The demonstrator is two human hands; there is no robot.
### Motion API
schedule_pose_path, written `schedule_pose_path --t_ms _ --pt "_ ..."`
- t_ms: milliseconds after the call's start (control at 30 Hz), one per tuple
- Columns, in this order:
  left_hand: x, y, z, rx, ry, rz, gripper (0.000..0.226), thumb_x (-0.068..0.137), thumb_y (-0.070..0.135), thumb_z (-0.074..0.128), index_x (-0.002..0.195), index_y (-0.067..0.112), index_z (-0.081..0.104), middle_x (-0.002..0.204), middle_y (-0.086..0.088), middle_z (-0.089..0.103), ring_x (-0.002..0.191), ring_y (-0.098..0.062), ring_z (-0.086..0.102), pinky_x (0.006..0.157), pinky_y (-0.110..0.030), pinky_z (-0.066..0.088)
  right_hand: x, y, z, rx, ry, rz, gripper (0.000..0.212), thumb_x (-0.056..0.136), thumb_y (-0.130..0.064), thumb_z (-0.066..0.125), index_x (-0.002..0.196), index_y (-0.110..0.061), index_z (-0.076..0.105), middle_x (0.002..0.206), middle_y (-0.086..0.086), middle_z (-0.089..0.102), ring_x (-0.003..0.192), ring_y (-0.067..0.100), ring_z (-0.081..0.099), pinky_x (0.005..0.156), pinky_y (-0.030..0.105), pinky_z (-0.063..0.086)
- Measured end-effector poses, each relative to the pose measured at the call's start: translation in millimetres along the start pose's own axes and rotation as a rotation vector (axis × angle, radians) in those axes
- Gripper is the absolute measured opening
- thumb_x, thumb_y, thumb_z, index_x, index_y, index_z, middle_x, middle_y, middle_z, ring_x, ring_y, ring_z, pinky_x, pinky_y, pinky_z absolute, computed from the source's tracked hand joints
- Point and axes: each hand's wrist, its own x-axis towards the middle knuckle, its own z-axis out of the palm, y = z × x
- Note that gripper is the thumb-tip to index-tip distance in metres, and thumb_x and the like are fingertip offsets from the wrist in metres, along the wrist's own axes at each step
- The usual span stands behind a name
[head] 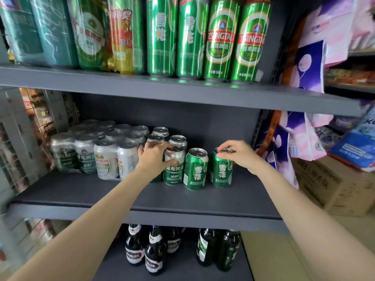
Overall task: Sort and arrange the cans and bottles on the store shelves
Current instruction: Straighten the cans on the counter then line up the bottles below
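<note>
On the middle grey shelf [142, 197] stand short beer cans. My left hand [154, 157] grips the tops of two silver-and-green Tsingtao cans [174, 171], thumb curled round the front one. Right of them an unheld green Snow can [195, 169] stands upright. Further right, my right hand [239, 154] pinches the rim of another green Snow can [222, 173], which stands on the shelf a small gap away. Three more silver-topped cans [160, 133] stand behind my left hand.
Shrink-wrapped packs of silver cans [97, 151] fill the shelf's left side. Tall green cans [207, 37] and wrapped packs line the top shelf. Dark beer bottles [156, 250] stand on the bottom shelf. Tissue packs [308, 63] hang at right above a cardboard box [334, 187].
</note>
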Motion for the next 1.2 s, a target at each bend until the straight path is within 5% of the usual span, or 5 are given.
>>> schedule_pose_path --t_ms 200,400,567,767,1200 --pt "-12 25 6 -0.072 0.202 0.192 0.067 0.079 0.049 0.064 0.136 0.02 0.045 0.15 0.0 0.032 0.141 -0.017 0.021 0.114 -0.042 0.003 -19 8 4 -0.167 0.068 -0.069 0.026 0.075 -0.025 0.076 0.099 -0.021 0.067 0.115 -0.001 0.06 0.109 0.019 0.054 0.09 0.025 0.04" --pt "-16 47 20 0.41 -0.023 0.415 0.09 0.082 0.053 0.059 0.149 0.015 0.011 0.155 -0.002 0.018 0.142 -0.018 0.016 0.115 -0.037 -0.008 -40 12 24 -0.603 0.068 -0.216 0.064 0.075 -0.016 0.075 0.131 -0.016 0.044 0.136 0.0 0.039 0.121 0.024 0.041 0.1 0.037 0.039" --pt "-7 46 28 0.484 0.085 0.497 0.097 0.031 0.051 0.09 0.112 0.004 0.064 0.105 -0.009 0.068 0.097 -0.025 0.066 0.098 -0.041 0.043 -41 25 25 -0.428 0.127 -0.267 0.067 0.071 -0.004 0.076 0.129 -0.019 0.046 0.135 -0.003 0.047 0.121 0.021 0.047 0.101 0.039 0.042" --pt "-3 52 31 0.514 0.011 0.415 0.083 0.086 0.046 0.056 0.146 0.008 0.013 0.152 -0.006 0.024 0.141 -0.022 0.02 0.115 -0.033 -0.007 -34 25 27 -0.376 0.092 -0.251 0.066 0.071 0.0 0.075 0.126 -0.023 0.047 0.133 -0.005 0.048 0.118 0.021 0.051 0.097 0.04 0.046" --pt "-5 58 31 0.452 -0.083 0.239 0.081 0.09 0.027 0.056 0.149 0.016 0.001 0.157 0.001 0.007 0.144 -0.018 0.002 0.115 -0.045 0.0 -20 8 29 -0.493 0.059 -0.203 0.057 0.074 0.0 0.071 0.123 -0.018 0.048 0.131 0.0 0.048 0.116 0.026 0.051 0.094 0.037 0.045"
